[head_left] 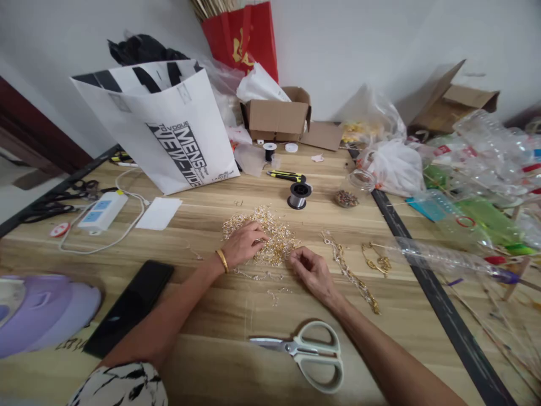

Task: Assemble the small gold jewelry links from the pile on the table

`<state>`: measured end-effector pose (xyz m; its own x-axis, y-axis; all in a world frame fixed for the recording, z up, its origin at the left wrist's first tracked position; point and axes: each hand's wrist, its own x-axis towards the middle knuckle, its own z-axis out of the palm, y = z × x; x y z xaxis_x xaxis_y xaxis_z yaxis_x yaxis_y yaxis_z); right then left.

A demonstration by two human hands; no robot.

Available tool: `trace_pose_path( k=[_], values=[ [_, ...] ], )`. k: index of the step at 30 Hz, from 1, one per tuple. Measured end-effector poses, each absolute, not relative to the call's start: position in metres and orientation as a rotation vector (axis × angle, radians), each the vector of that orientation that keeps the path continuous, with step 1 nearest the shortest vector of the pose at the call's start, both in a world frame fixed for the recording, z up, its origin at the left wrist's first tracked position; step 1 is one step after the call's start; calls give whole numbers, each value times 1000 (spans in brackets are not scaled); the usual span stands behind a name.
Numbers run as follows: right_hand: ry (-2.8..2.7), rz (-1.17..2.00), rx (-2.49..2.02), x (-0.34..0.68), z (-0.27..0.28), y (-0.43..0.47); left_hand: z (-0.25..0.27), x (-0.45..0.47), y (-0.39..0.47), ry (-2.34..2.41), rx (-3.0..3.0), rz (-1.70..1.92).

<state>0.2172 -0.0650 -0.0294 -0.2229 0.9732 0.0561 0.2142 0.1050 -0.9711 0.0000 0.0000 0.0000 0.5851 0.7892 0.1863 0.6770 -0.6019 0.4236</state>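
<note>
A loose heap of fine gold and silver chains (274, 248) lies mid-table. My left hand (243, 245), a gold bracelet (222, 261) at its wrist, rests on the heap's left side with fingers bent and apart, touching the chains. At the lower right edge of the heap, my right hand (310, 270) has thumb and fingers pinched together; whatever is between them is too small to make out. A thin silver chain (257, 276) and a short chain piece (276, 296) lie just in front. Longer gold and silver chains (350, 273) stretch out right of my right hand.
Scissors (313, 349) lie near the front edge. Behind the heap are a wire spool (298, 195), a utility knife (287, 176) and a jar of beads (346, 197). A black phone (131, 304), power strip (102, 212) and white paper bag (169, 129) occupy the left; plastic bottles (477, 220) crowd the right.
</note>
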Motion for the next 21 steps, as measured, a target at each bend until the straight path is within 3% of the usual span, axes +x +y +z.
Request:
trace_pose_path(
  k=[21],
  values=[
    [-1532, 1182, -1172, 215, -29, -62, -5, 15, -14, 1049, 2795, 444]
  ],
)
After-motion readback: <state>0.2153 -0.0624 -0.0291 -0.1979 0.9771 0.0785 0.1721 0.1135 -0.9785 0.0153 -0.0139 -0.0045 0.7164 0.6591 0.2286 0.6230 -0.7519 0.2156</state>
